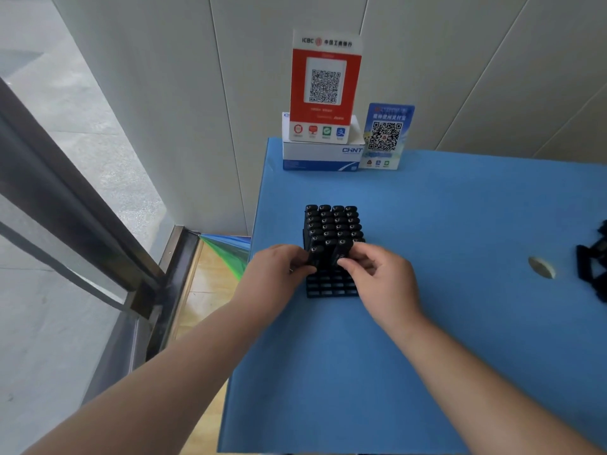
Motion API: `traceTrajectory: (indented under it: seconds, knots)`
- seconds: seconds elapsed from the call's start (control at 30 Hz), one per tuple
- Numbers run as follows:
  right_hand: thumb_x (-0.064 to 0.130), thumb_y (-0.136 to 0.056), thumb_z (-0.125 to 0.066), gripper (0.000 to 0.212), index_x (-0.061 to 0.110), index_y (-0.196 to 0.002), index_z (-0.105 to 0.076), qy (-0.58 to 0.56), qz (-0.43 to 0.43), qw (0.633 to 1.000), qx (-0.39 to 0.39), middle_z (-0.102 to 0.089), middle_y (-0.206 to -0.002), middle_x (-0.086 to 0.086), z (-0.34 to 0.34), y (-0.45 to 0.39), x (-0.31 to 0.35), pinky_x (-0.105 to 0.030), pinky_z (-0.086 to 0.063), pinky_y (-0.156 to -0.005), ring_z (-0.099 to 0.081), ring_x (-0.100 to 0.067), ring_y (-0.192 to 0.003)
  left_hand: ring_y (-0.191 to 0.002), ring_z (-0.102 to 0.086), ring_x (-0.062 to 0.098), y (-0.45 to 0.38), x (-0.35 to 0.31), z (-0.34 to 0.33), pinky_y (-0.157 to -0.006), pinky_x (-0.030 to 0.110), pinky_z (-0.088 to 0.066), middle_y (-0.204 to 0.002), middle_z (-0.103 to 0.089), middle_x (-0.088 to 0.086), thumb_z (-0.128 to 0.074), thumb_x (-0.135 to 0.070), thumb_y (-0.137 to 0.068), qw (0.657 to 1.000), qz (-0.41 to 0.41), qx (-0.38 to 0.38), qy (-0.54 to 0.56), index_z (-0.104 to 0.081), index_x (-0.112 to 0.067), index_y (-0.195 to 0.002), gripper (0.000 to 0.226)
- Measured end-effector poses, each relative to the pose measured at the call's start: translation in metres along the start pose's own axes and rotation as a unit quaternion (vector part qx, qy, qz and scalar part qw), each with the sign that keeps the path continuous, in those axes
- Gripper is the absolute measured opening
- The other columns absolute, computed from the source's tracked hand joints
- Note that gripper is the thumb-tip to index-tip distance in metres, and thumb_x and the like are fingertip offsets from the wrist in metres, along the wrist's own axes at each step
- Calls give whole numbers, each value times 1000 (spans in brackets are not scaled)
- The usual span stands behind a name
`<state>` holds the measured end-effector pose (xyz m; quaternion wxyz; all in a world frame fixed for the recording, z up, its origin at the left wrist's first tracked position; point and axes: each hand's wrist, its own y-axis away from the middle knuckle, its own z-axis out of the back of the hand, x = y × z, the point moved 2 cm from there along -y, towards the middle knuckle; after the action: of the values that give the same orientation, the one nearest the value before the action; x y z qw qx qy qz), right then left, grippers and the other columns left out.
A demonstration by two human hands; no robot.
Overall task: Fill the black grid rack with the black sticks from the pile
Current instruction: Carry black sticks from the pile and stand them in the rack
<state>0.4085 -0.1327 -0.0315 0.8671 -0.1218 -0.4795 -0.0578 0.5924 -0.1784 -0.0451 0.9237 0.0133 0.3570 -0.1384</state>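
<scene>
Single head-worn view looks steeply down, close over the blue table (427, 356)

Your left hand (279, 267) and right hand (377, 270) each pinch a black stick (316, 256) over the half-filled rack (331, 287), with the pile (594, 261) at three o'clock.

our view of the pile (596, 257) cut by the right edge, our hands hiding part of the rack (330, 285), small print on the cards unreadable

Black grid rack (331, 287) on blue table, far rows filled with upright black sticks (331, 221), near rows empty
</scene>
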Motion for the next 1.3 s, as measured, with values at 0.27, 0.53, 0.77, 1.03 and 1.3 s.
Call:
traceTrajectory:
  seconds: [0.27,0.53,0.77,1.03,1.3]
  knots:
    - [14,-87,-73,8,18,-94,-74,72,36,997,-20,-73,-85,8,-12,1,-7,-39,-56,-73,-67,-11,-77,-77,-61,7,0,6,0,-74,23,-49,-86,-69,-11,-73,-33,-86,1000,5,14,1,-70,-26,-89,8]
    - [13,-87,-72,7,17,-92,-74,62,10,998,-26,-73,-84,9,-18,1,-4,-38,-55,-75,-66,-9,-78,-75,-59,4,-1,7,1,-73,20,-47,-86,-69,-14,-73,-33,-86,1000,2,15,10,-71,-26,-92,9]
    - [13,-87,-71,9,19,-93,-75,84,32,996,-15,-73,-87,9,-18,3,-3,-32,-54,-76,-66,-10,-81,-78,-62,5,-1,8,1,-73,18,-46,-89,-71,-13,-71,-32,-87,1000,-7,23,17,-71,-25,-94,9]
    - [14,-88,-70,12,22,-94,-76,124,28,992,-15,-72,-88,12,-20,3,-1,-14,-46,-68,-61,-5,-78,-79,-63,5,1,5,3,-76,23,-51,-90,-71,-13,-70,-35,-88,1000,-1,27,11,-71,-26,-95,12]
    - [20,-87,-76,11,19,-97,-76,103,-53,993,-19,-70,-82,15,-5,9,2,-17,-53,-76,-66,0,-77,-79,-65,4,8,-6,10,-74,33,-55,-79,-69,-16,-68,-46,-86,998,50,30,-3,-68,-31,-83,15]
